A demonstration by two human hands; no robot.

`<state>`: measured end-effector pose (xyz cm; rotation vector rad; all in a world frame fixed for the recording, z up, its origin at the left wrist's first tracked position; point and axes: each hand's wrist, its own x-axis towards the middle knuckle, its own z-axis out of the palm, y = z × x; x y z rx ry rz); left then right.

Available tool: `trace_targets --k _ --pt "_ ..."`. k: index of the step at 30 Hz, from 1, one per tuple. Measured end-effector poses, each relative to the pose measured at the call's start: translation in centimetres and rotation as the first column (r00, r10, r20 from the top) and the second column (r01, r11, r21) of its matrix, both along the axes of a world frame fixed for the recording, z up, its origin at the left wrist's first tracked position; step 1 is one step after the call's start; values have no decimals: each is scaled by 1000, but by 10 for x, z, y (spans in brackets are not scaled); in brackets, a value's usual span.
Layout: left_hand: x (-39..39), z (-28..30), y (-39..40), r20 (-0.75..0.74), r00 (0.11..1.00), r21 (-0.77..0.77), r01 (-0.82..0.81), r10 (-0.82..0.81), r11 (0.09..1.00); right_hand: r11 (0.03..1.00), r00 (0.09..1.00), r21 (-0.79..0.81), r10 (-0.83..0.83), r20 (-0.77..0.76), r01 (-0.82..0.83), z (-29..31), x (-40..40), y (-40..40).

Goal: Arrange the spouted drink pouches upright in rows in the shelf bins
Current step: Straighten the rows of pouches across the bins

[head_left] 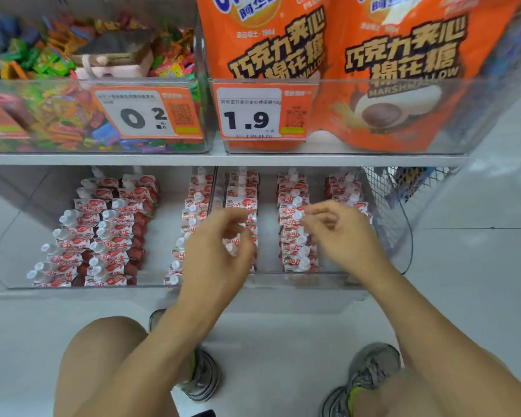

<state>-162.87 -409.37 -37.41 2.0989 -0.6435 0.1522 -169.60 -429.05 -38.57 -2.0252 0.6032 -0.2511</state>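
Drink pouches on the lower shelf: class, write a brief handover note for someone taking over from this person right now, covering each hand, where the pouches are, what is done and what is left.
Left hand: fingers loosely curled above the pouch row in the right bin; motion blur hides whether it grips one.
Right hand: same, over the middle row.
Pouches: left bin holds two rows at its left and one row at its right; right bin holds three.
Done: the rows stand spouts up.
Left: probably straightening the rows under the hands; a gap remains in the left bin.

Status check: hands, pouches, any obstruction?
Left hand, right hand over right bin, no clear grip. Drink pouches upright in rows. Nothing blocking.
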Motion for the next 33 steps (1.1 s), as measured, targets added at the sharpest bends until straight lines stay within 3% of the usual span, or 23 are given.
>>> trace_targets --k 2,5,10,13,16,28,33 --pt "-1 -4 -31 -279 954 89 139 -109 986 986 983 -152 38 -180 -66 3 -11 -4" --pt "11 -20 -65 -589 801 309 347 -108 886 968 872 25 236 -429 -250 13 -15 -5" --pt "27 -37 -77 -826 557 241 492 -90 837 919 841 316 355 -409 -235 0 -11 -23" --pt "35 -44 -78 -869 479 160 512 -126 844 858 856 459 403 -323 -231 -12 -9 -31" --pt "34 -49 -79 -898 412 77 486 -151 870 836 880 504 390 -271 -216 -22 -9 -35" --pt "31 -48 -85 -913 338 -55 457 -230 888 804 879 568 386 -278 -174 -34 -5 -44" --pt "34 -53 -82 -925 324 -45 430 -200 902 809 865 564 393 -313 -164 -41 -3 -47"
